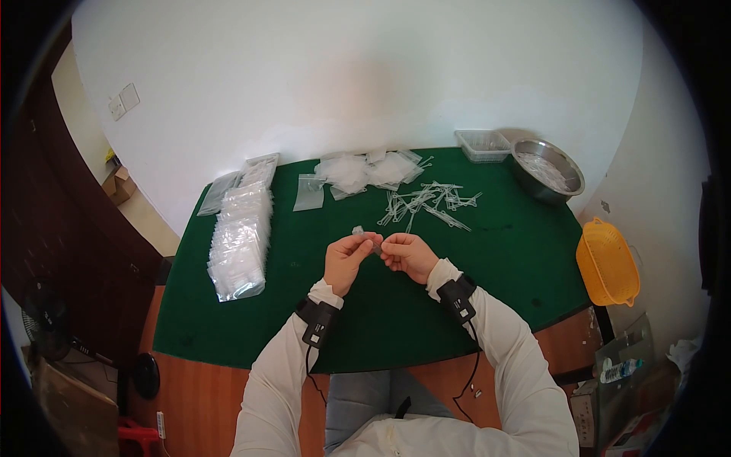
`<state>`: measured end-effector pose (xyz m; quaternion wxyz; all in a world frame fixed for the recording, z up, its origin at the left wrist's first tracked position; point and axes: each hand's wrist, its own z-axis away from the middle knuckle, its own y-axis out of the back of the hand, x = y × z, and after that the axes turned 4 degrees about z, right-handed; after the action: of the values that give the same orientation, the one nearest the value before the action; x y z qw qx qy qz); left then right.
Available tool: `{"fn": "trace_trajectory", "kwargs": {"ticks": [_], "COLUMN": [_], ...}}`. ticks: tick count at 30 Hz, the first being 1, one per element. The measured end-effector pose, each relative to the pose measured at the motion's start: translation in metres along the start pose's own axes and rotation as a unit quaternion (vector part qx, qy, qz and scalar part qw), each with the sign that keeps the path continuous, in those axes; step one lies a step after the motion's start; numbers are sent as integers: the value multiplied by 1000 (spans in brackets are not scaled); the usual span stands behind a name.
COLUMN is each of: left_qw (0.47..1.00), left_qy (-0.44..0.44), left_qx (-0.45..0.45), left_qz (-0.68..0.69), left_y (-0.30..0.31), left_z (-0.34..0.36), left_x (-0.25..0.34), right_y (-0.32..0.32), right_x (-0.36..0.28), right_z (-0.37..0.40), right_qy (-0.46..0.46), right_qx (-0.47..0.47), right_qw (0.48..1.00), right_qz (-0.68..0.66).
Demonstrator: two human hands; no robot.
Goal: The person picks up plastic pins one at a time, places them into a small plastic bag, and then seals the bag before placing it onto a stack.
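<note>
My left hand [347, 259] and my right hand [410, 255] meet over the near middle of the green table. Both are closed, fingertips pinching a small clear plastic bag [377, 248] between them. Most of the bag is hidden by the fingers, and its contents cannot be made out. Just beyond my hands lies a loose pile of thin clear plastic sticks with looped ends [426, 204]. Farther back is a heap of small clear zip bags [352, 174], with a single flat zip bag [308, 192] at its left.
A long overlapping row of filled clear bags [240, 244] runs along the table's left side. At the back right stand a clear plastic tray [483, 156] and a steel bowl [521, 171] holding clear pieces. A yellow basket [592, 263] sits off the right edge.
</note>
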<state>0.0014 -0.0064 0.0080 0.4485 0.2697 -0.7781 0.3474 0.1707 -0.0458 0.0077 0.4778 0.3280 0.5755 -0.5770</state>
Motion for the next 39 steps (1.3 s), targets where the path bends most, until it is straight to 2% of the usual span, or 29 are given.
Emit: {"fn": "trace_trajectory", "kwargs": {"ticks": [18, 22, 23, 25, 26, 29, 30, 33, 39], "left_qw": [998, 998, 998, 997, 997, 996, 995, 994, 994], "left_qy": [-22, -21, -21, -9, -4, 33, 52, 56, 56], "left_qx": [-11, 7, 7, 6, 6, -3, -9, -17, -20], "left_qz": [-61, -61, -61, -72, -77, -82, -84, -87, -90], "left_y": [-2, 0, 1, 3, 4, 2, 1, 1, 3], "left_z": [1, 1, 1, 0, 0, 2, 2, 2, 2], "left_x": [0, -5, -6, -9, -9, -8, -8, -9, -9], "right_y": [-1, 6, 16, 32, 39, 49, 49, 47, 51], "right_x": [-5, -7, -3, 3, 3, -1, -1, 4, 0], "right_z": [2, 0, -6, -14, -15, -17, -18, -17, -16], "right_qy": [-50, -67, 14, 171, 171, 301, 302, 303, 234], "right_qx": [-26, -33, 16, 111, 110, 235, 235, 261, 280], "right_qw": [996, 989, 971, 871, 871, 675, 675, 592, 578], "right_qz": [70, 127, 240, 447, 448, 631, 631, 700, 730]}}
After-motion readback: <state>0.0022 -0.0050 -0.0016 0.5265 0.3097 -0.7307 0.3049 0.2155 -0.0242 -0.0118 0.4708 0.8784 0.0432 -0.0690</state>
